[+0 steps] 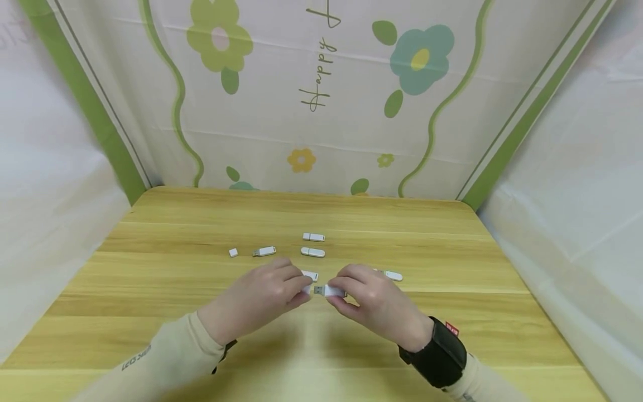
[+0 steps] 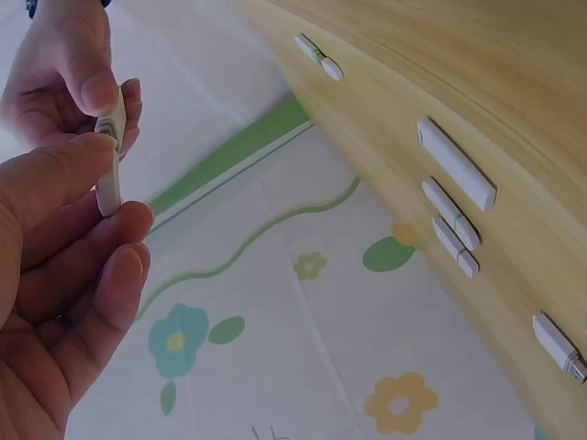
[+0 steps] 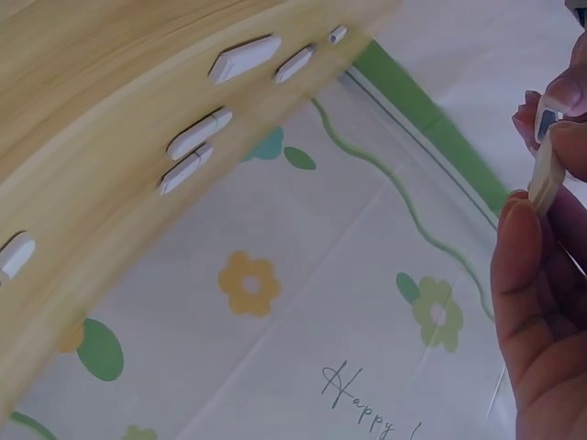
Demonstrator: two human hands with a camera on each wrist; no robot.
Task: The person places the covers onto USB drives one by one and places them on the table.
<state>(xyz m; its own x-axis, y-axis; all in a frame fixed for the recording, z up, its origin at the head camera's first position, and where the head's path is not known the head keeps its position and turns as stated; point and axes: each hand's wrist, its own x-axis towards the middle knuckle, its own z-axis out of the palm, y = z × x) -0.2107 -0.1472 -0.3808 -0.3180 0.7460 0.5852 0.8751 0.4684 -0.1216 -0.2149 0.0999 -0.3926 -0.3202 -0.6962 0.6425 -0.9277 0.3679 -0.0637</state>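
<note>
Between the fingertips of my right hand (image 1: 374,298) is a white USB stick (image 1: 335,291), its bare metal plug (image 1: 318,290) facing left. My left hand (image 1: 271,287) pinches a small white cap (image 1: 306,289), mostly covered by the fingers in the head view. A narrow gap separates plug and cap there. In the right wrist view the hollow end of the cap (image 3: 548,121) shows just beyond the stick (image 3: 547,179). Behind the left fingertips lies another white stick (image 1: 310,276), partly hidden. One more stick (image 1: 394,276) lies behind the right hand, its left end covered.
Farther back on the wooden table (image 1: 201,223) lie two capped white sticks, one rectangular (image 1: 313,237) and one rounded (image 1: 313,252). Left of them lie an uncapped stick (image 1: 265,251) and a loose cap (image 1: 233,252). A flowered cloth (image 1: 351,134) hangs behind the table.
</note>
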